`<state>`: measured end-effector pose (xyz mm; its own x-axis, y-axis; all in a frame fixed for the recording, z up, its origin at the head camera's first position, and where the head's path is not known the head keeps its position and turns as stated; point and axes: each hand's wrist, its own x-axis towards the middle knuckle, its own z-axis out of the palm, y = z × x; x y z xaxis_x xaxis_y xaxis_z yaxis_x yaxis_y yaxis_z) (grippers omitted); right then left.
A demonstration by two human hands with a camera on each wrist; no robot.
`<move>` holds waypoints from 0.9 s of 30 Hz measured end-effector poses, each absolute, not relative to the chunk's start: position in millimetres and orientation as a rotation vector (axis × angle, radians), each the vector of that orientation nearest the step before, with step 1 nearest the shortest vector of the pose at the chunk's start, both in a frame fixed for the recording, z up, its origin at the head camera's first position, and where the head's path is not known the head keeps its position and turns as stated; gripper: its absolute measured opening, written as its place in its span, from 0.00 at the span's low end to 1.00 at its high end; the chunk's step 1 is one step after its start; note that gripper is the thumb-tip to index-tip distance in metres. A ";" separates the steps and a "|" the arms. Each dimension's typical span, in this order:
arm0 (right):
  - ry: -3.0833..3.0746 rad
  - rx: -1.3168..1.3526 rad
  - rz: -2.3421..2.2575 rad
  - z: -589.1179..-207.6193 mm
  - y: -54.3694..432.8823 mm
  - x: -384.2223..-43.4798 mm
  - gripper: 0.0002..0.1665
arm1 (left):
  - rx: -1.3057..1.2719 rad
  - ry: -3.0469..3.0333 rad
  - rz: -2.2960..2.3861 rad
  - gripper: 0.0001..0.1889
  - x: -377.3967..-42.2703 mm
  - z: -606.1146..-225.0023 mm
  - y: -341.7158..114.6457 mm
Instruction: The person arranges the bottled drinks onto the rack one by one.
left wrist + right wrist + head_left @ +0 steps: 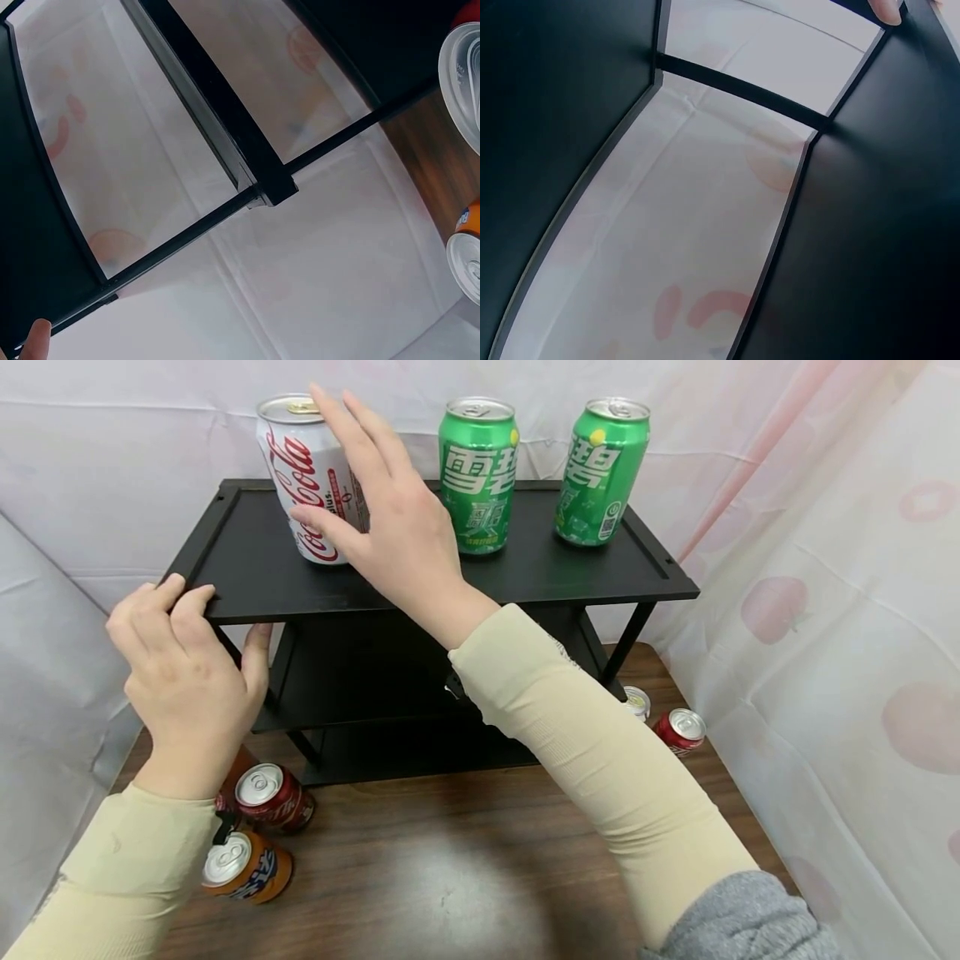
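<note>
My left hand [195, 685] grips the left front corner of a black three-tier shelf rack [247, 581], fingers over the top edge and thumb below it. On the top tier at the left stands a white Coca-Cola can [300, 477]. My right hand [405, 518] is in front of this can with fingers extended and thumb spread, overlapping its right side; contact is unclear. Two green Sprite cans, one in the middle [480, 477] and one at the right [602, 472], stand upright on the same tier. A fingertip [36, 341] shows in the left wrist view.
On the wooden table [420, 860], a dark red can [281, 802] and an orange can [262, 872] stand at the front left, with another red can partly hidden. Another red can [678, 735] and a partly hidden can [636, 702] are right of the rack. White curtains [825, 610] surround it.
</note>
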<state>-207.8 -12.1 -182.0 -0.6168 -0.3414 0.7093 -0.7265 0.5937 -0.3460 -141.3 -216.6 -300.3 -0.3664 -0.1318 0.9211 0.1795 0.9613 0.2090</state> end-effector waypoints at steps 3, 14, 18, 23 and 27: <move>-2.094 0.867 0.892 -185.0 -7.7 -204.5 0.41 | -0.034 -1.921 -0.327 0.23 -141.0 -299.9 -215.9; -1.891 0.904 1.199 -199.5 9.7 -188.3 0.32 | -0.030 -1.928 -0.317 0.23 -139.7 -300.0 -215.7; -1.903 0.892 1.247 -201.1 17.7 -183.1 0.30 | -0.030 -1.925 -0.321 0.23 -140.8 -300.1 -215.7; -1.892 0.881 1.251 -203.0 28.1 -178.4 0.28 | -0.028 -1.920 -0.324 0.23 -141.1 -300.6 -215.5; -1.817 0.913 1.187 -210.8 37.3 -174.9 0.26 | -0.024 -1.919 -0.322 0.23 -140.6 -300.2 -215.3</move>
<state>-174.9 37.3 -210.8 -0.4494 -0.1531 0.8801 -0.8676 0.3095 -0.3891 -140.6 -215.3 -300.2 -0.3663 -0.1371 0.9203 0.1710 0.9623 0.2114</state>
